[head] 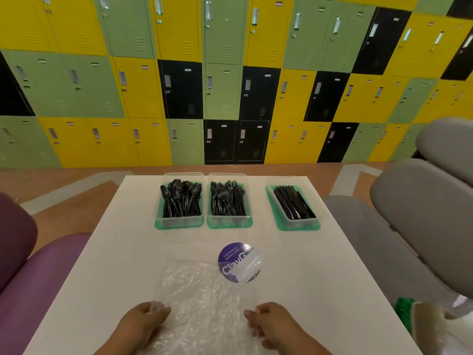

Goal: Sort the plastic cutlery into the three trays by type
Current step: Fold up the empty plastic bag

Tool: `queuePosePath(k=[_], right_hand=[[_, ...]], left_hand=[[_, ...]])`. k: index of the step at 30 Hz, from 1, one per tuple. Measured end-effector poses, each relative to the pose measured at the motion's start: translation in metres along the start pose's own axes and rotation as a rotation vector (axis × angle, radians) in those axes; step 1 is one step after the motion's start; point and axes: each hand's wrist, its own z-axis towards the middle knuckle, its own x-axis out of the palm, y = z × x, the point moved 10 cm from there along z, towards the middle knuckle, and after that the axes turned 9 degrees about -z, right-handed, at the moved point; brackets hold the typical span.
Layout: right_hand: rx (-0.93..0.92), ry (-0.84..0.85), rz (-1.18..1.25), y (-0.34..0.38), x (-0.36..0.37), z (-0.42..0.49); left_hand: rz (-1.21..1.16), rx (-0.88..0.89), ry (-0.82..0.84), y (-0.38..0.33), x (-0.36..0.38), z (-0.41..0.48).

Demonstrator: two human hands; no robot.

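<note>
Cutlery lies sorted in the upper middle of the frame: spoons (180, 201), forks (227, 201) and knives (293, 203), each kind in one of the trays (179, 224). Lower down, our left hand (146, 321) and right hand (271, 324) each pinch an edge of the bag (202, 285), which looks empty, on the worktop (115, 252). We judge a hasty tug could sweep it into the trays.

Bright even light, soft blur, edges warped

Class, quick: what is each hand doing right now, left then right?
Left hand: pinches the near left edge of the clear plastic bag.
Right hand: fingers curled, gripping the bag's near right edge.
</note>
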Motion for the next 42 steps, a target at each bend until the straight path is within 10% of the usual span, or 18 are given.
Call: queuePosePath(k=[15, 22, 26, 33, 42], right_hand=[[-0.363, 0.163, 0.312, 0.064, -0.042, -0.060], [-0.399, 0.231, 0.714, 0.087, -0.056, -0.086], [-0.472, 0.289, 0.534, 0.106, -0.021, -0.106], [-0.714, -0.073, 0.488, 0.148, -0.068, -0.133], [-0.693, 0.072, 0.222, 0.154, -0.071, -0.141]], left_hand=[[-0.400, 0.271, 0.371, -0.107, 0.015, -0.060], [-0.868, 0.245, 0.252, -0.138, 0.013, -0.060], [-1.062, 0.206, 0.360, -0.145, 0.039, -0.074], [-0.921, 0.182, 0.597, -0.144, 0.053, -0.097], [-0.293, 0.494, 0.505, -0.191, 0.027, -0.108]])
